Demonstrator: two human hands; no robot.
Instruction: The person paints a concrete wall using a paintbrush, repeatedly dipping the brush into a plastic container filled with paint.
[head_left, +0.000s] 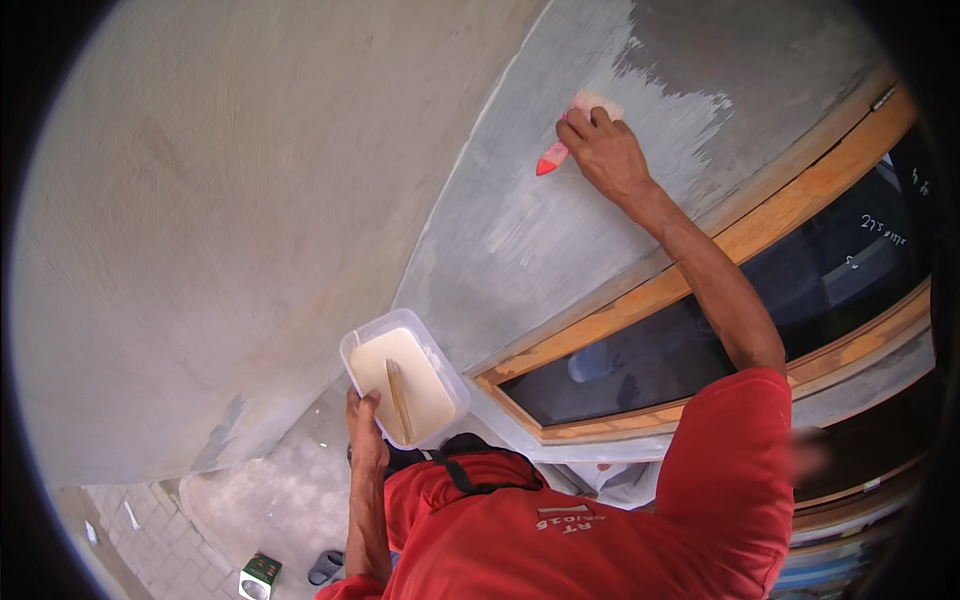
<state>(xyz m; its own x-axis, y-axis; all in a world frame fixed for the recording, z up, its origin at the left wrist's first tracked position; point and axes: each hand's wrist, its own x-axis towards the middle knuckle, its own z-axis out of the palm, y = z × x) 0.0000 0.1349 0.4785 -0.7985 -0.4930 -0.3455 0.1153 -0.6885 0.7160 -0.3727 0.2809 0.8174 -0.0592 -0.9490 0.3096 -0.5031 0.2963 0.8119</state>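
My right hand (609, 150) grips a paintbrush (555, 156) with a pink, red-tipped handle. Its pale bristles press against the grey plastered wall (487, 217) above a window. Around the brush a lighter, streaky coat with a ragged edge borders darker bare plaster (697, 45). Low in front of me, my left hand (366, 420) holds the rim of a translucent plastic tub (454, 367). Cream-coloured liquid (379, 367), which looks like paint, fills much of it. A flat stick (400, 405) stands slanted in the liquid.
To the right is a wooden window frame (675, 289) with dark glass (615, 375) bearing handwritten marks. A beige wall (225, 187) meets the grey one at a corner on my left. On the ground are a green box-shaped can (259, 576) and a sandal (325, 568).
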